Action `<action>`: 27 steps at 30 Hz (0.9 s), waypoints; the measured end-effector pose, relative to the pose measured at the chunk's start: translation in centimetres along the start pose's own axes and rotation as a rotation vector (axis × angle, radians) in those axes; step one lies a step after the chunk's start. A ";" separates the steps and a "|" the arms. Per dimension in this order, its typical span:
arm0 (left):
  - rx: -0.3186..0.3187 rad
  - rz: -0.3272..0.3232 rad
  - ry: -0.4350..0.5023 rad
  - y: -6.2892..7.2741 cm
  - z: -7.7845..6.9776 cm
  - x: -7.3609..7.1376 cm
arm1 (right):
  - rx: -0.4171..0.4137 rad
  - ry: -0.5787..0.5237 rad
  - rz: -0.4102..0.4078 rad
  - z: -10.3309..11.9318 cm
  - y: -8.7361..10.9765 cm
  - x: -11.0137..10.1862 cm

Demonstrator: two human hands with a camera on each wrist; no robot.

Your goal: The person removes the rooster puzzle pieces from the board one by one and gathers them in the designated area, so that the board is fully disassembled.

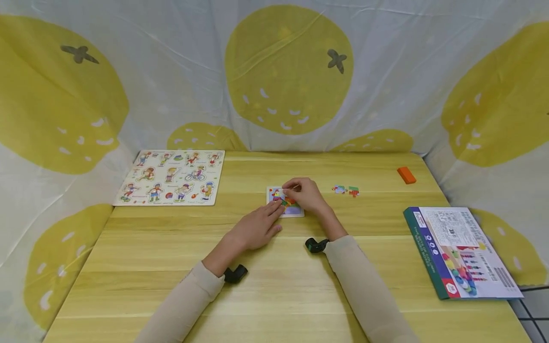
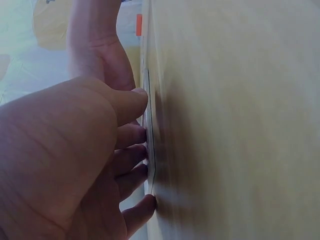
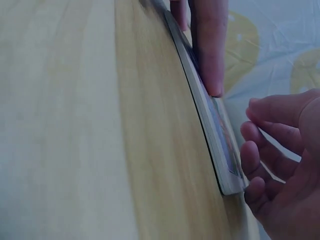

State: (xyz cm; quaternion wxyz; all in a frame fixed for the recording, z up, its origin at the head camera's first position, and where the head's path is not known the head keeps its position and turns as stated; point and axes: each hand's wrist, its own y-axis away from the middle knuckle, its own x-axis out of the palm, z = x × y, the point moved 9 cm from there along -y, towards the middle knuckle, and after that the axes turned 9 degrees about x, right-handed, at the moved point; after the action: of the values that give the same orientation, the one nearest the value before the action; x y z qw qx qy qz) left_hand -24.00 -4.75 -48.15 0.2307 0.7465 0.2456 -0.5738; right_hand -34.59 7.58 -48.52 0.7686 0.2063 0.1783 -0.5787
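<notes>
A small picture puzzle (image 1: 291, 211) in a pale square tray lies flat near the middle of the table. Straight fingers of my left hand (image 1: 257, 226) rest on its lower left part; its edge shows beside those fingertips in the left wrist view. Over the upper right part of the puzzle is my right hand (image 1: 307, 195), fingers bent and thumb close to the index finger. In the right wrist view, that hand (image 3: 285, 150) is beside the tray (image 3: 207, 117), and whether a piece is between its fingertips cannot be made out. Two loose puzzle pieces (image 1: 353, 191) lie to the right.
A larger board with sports figures (image 1: 171, 178) lies at the back left. An orange block (image 1: 406, 175) stands at the back right, with a boxed set (image 1: 463, 252) near the right table edge. A lemon-print cloth (image 1: 287, 71) hangs behind the table.
</notes>
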 end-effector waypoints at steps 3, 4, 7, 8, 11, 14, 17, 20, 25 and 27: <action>0.009 -0.009 0.006 0.0 0.0 -0.1 | 0.013 -0.002 0.010 0.1 0.0 0.4; 0.011 -0.012 0.008 0.1 -0.1 -0.2 | 0.017 0.001 0.012 0.1 -0.1 0.5; 0.007 -0.002 0.004 0.1 0.0 0.0 | 0.020 0.020 0.018 0.1 -0.1 0.8; 0.001 0.006 -0.001 0.1 0.1 0.1 | 0.018 0.028 0.020 0.1 -0.1 0.9; -0.004 0.019 -0.002 0.2 0.2 0.3 | 0.016 0.054 0.020 0.0 -0.1 1.2; 0.003 0.028 0.009 0.3 0.2 0.4 | 0.017 0.087 0.018 0.0 -0.1 1.4; 0.023 0.032 0.034 0.4 0.0 0.5 | 0.023 0.116 0.018 -0.1 0.0 1.7; 0.031 0.030 0.043 0.5 -0.1 0.6 | 0.028 0.125 0.012 -0.1 0.2 1.8; 0.028 0.019 0.040 0.5 0.1 0.4 | 0.019 0.151 -0.012 0.3 0.2 1.8; 0.027 0.017 0.048 0.4 0.2 0.3 | 0.014 0.164 -0.018 0.5 0.2 1.7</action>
State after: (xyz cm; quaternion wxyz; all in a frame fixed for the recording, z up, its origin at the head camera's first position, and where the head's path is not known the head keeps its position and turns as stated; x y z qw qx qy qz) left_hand -23.78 -5.16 -48.47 0.2194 0.7651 0.2371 -0.5570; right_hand -33.88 5.94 -48.95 0.7446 0.2566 0.2385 -0.5681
